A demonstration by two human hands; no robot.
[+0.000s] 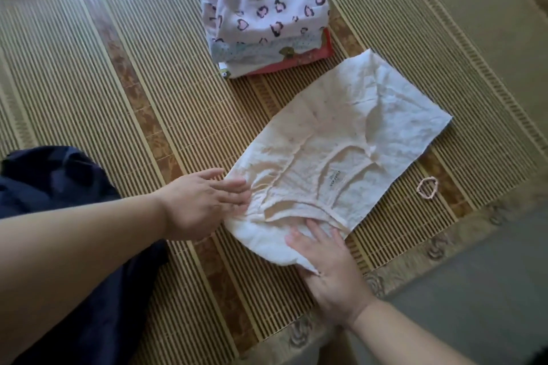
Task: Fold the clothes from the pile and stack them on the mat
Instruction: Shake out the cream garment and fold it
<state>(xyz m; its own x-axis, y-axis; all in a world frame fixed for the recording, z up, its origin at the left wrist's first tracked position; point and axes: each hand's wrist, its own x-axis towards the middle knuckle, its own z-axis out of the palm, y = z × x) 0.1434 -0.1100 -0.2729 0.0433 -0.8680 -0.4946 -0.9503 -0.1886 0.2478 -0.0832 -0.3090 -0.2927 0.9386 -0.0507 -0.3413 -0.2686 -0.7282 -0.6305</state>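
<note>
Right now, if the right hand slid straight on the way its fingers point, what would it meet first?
The right hand lies flat on the cream shirt; straight ahead comes the shirt's neckline trim, with the left hand probably just clear.

Soft, even daylight — faint shadows; overall slightly blurry, worst at the top-left corner, with wide-angle bending toward the edges.

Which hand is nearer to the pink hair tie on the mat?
Right. The right hand presses flat on the near edge of the cream shirt, on the side of the pink hair tie. The left hand touches the shirt's opposite edge, farther from it.
</note>
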